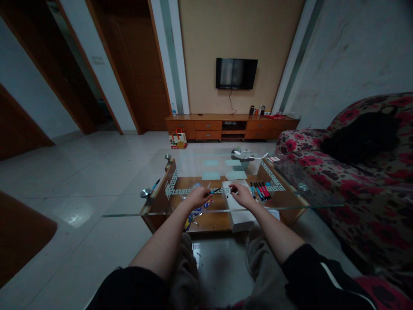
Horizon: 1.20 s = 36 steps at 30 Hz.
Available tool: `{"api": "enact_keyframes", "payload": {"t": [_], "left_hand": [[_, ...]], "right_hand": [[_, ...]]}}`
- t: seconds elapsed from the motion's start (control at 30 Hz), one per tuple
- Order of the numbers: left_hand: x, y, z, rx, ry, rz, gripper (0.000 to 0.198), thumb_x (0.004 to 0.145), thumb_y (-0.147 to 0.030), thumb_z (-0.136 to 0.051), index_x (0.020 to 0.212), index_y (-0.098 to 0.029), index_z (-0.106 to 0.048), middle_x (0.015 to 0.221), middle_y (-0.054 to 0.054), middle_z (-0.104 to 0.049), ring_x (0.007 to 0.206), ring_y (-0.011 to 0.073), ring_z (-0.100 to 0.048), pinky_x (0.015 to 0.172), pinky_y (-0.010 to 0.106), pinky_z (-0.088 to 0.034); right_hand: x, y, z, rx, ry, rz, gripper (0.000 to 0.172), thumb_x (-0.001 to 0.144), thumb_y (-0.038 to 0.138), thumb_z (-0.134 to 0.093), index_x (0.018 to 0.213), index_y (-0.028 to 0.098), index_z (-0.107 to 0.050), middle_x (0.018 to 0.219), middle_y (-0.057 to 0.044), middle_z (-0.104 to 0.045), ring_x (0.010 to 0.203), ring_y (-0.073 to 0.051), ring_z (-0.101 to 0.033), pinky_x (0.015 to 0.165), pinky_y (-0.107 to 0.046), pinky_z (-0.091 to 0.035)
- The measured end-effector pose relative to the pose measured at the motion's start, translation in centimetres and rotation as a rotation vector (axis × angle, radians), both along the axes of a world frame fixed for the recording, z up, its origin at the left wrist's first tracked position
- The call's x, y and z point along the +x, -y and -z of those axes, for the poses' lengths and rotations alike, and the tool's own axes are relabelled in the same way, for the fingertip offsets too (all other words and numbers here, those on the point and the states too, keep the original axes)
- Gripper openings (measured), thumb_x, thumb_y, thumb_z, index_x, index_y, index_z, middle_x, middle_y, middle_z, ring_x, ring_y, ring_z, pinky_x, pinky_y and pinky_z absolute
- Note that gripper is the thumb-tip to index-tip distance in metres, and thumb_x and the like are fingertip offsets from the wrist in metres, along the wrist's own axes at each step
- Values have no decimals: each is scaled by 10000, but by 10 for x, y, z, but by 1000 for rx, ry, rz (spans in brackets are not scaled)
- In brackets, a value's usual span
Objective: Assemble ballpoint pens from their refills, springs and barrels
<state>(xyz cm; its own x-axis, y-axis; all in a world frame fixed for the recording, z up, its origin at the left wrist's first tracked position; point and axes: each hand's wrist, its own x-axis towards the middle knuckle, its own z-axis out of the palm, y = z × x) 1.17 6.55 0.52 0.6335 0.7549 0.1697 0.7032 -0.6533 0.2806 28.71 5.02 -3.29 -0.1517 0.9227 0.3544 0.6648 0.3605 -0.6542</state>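
Observation:
Over the glass table (190, 161), my left hand (199, 196) is closed on a blue and black pen (215, 191), which points to the right. My right hand (241, 194) is just right of the pen's tip, fingers pinched together around something small and dark that I cannot make out. Several blue, black and red pens (262, 191) lie side by side on the glass, right of my right hand. Another blue and black pen (155, 186) lies apart at the table's left side.
Under the glass, a white box (240, 221) and small colourful packets (196, 212) sit on the wooden shelf. A basket-like bin (242, 163) shows beyond. A flowered sofa (309, 148) flanks the right; a TV cabinet (208, 125) and paper bag (178, 141) stand ahead.

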Motion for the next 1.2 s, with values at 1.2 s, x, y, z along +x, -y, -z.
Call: {"api": "enact_keyframes", "payload": {"t": [1.2], "left_hand": [[1, 3, -4, -39, -1, -12, 298, 918, -403, -538, 799, -184, -700, 720, 60, -683, 645, 165, -590, 608, 237, -358]], "right_hand": [[-30, 22, -19, 59, 316, 60, 776, 776, 254, -662, 1472, 202, -323, 1388, -163, -440, 1265, -323, -405, 1012, -464, -364]]}}
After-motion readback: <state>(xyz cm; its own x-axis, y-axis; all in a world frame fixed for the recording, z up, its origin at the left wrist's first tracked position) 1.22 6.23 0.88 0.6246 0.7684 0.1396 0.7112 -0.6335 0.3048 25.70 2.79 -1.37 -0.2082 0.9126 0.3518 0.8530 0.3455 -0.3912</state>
